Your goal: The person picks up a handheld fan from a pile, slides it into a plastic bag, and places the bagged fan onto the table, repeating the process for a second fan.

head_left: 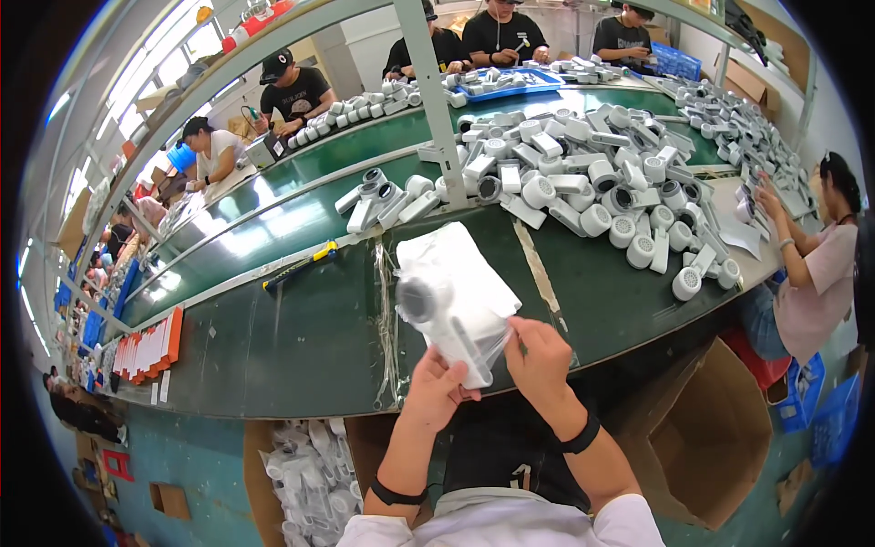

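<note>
- The left hand (437, 387) is closed around the lower end of a white handheld device (460, 345), at the near edge of the surface (273, 351).
- The right hand (540, 360) has its thumb and fingertips pinched together on clear film (497, 345) beside the device's handle, just over that same edge.
- The device is tilted, its round grey head pointing toward the far edge and a little left; the head is blurred.
- Behind it, a stack of thin white sheets (465, 260) reaches from near the middle of the near edge toward the far edge.
- Left of the stack, by the far edge, lies a yellow and black cutter (301, 264), slanted.
- Orange and white flat pieces (148, 348) stand in a row at the surface's left end.
- A large heap of similar white and grey devices (592, 169) covers the far right corner.
- Below the near edge, an open cardboard box (706, 428) stands to the right, and wrapped devices (314, 483) fill another to the left.
</note>
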Demonstrator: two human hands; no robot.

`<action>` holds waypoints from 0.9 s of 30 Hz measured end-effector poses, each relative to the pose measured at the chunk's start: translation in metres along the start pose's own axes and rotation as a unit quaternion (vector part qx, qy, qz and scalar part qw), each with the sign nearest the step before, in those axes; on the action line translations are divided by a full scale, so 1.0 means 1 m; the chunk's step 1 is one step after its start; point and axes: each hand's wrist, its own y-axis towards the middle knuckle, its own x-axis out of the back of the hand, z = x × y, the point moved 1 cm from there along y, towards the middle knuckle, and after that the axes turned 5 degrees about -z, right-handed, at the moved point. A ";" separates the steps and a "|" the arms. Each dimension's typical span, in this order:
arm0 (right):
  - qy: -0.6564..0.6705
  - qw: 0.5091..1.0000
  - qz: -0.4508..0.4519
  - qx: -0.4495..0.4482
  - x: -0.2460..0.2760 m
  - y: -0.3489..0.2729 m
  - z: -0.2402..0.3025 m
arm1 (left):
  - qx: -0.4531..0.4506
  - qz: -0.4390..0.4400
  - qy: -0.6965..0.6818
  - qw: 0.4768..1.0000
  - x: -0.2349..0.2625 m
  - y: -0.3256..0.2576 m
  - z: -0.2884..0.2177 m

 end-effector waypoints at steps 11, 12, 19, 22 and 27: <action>0.143 0.978 0.136 -0.071 -0.001 -0.031 -0.004 | -0.138 -0.156 0.070 0.976 0.055 -0.019 -0.040; 0.145 0.975 0.136 -0.102 -0.001 -0.034 -0.012 | -0.161 -0.193 0.101 0.963 0.069 -0.022 -0.048; 0.131 0.940 0.185 -0.253 -0.004 -0.041 -0.052 | -0.234 -0.489 0.375 0.752 0.168 -0.033 -0.090; 0.140 0.931 0.190 -0.279 -0.007 -0.047 -0.057 | -0.287 -0.524 0.581 0.552 0.191 -0.038 -0.090; 0.128 0.926 0.165 -0.314 0.001 -0.044 -0.064 | -0.338 -0.507 0.659 0.441 0.159 -0.030 -0.088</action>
